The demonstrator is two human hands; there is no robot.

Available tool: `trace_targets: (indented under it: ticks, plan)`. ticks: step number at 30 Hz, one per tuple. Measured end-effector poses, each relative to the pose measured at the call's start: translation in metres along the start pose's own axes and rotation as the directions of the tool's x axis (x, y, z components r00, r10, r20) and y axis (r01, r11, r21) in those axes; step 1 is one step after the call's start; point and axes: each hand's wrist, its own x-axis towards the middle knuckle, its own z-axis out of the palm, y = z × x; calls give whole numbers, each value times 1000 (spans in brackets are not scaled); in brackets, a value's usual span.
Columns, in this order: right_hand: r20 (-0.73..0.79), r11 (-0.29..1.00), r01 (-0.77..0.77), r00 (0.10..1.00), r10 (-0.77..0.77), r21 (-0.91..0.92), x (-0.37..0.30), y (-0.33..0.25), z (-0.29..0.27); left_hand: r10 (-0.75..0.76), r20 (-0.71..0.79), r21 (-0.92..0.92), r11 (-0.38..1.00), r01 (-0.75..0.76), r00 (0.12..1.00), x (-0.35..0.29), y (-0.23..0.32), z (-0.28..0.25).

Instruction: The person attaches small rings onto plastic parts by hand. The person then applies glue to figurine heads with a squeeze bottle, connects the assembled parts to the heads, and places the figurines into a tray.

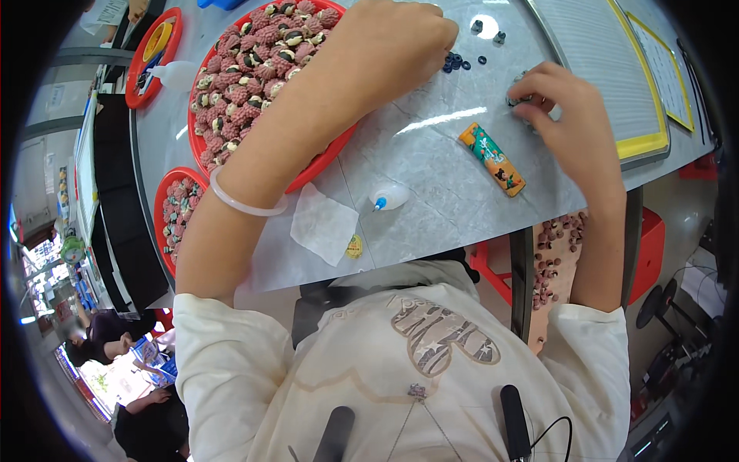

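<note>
My left hand [412, 46] is bent over at the far edge of the view, its fingers curled under; what they hold, if anything, is hidden. Beside its knuckles lie several small dark blue rings [457, 63]. Two small dark pieces [499, 37] are a little farther right. On the right, my right hand [560, 96] has its fingers curled toward the thumb around a small dark grey piece [517, 98], mostly covered by the fingers. An orange and green wrapped packet [493, 159] lies on the grey tabletop [431, 208] between my arms.
Under my left forearm sits a large red basin [332, 158] of pink, cream and black pieces. Left of it are a smaller red basin [163, 202] and a red tray [178, 35]. A white squeeze bottle [391, 195] and white tissue [323, 223] lie nearby; a yellow-edged board [643, 145] is right.
</note>
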Motion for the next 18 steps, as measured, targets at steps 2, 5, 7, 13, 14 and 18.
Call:
trace_targets:
  ticks: [2, 5, 7, 13, 14, 18]
  plan:
    - [-9, 992, 14, 1000, -15, -123, -4, 0, 8, -11, 23, -16, 1000, 12, 1000, -1, 3, -2]
    - [-98, 977, 64, 991, -86, -205, -6, 2, 13, 43, -36, -50, 998, -45, 998, -2, 6, 0]
    - [-70, 970, 38, 996, -57, -238, -4, 0, 11, 68, 14, -5, 998, -68, 998, -1, 5, 4]
    - [-177, 999, -33, 983, 38, 28, -3, -6, 8, 78, -27, 34, 996, -78, 997, -2, 6, 14]
    - [-175, 999, -32, 984, 36, 29, -3, -4, 8, 76, -27, 34, 997, -75, 997, -1, 7, 14]
    - [-186, 887, 3, 978, 94, 461, -5, 1, 9, -45, -13, -50, 998, 45, 999, 1, 11, 7]
